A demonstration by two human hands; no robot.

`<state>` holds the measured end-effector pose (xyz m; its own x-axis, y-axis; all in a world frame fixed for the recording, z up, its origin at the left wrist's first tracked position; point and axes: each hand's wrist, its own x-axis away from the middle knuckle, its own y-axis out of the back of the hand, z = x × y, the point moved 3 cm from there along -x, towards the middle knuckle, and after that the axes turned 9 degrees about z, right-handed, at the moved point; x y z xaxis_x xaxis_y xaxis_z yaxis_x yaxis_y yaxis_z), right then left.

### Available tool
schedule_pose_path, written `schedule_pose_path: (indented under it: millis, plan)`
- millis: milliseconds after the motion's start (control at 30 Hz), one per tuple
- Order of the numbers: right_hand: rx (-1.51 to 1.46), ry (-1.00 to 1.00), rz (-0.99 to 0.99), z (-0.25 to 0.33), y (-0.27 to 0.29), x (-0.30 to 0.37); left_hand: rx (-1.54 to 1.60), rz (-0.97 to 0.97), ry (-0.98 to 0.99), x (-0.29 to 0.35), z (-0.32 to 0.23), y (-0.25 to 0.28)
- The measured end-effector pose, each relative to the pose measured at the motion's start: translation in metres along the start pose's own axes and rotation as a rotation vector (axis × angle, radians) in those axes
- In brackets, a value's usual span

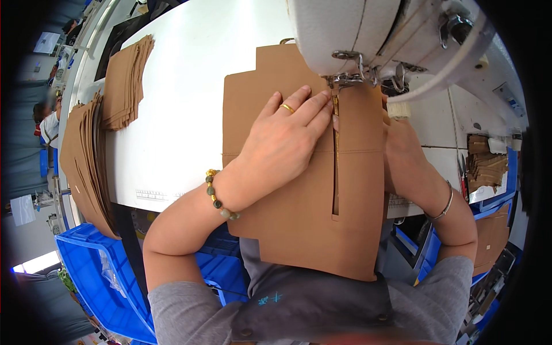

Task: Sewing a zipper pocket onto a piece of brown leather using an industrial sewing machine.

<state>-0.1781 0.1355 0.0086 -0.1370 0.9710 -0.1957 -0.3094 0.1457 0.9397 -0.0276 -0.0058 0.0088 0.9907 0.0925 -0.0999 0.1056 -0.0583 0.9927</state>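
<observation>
A brown leather-like panel [287, 195] with notched corners lies under the head of a white sewing machine [351, 34]. Down its length runs a narrow slot, with a gold-toothed zipper [337, 138] showing inside. My left hand [287, 132] rests flat on the panel, left of the slot, fingertips close to the presser foot [339, 80]. At the panel's right edge is my right hand [399, 144], its fingers mostly hidden by the panel and machine. The panel's near end hangs over the table edge toward my dark apron [310, 310].
Stacks of brown pieces [126, 80] and longer brown panels [86, 167] lie on the white table [178, 115] at left. Blue crates [98, 270] stand below. More brown pieces [486, 164] sit at right, near red-handled scissors [463, 181].
</observation>
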Motion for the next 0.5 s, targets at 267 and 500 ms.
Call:
schedule_pose_path:
  millis: [267, 500]
  plan:
    - [-0.323, -0.034, 0.113, -0.007, 0.021, 0.001, 0.035, -0.046, 0.017, -0.001, -0.002, 0.002]
    - [-0.109, -0.357, -0.264, -0.020, 0.051, 0.007, 0.062, -0.040, 0.025, -0.001, -0.002, 0.003]
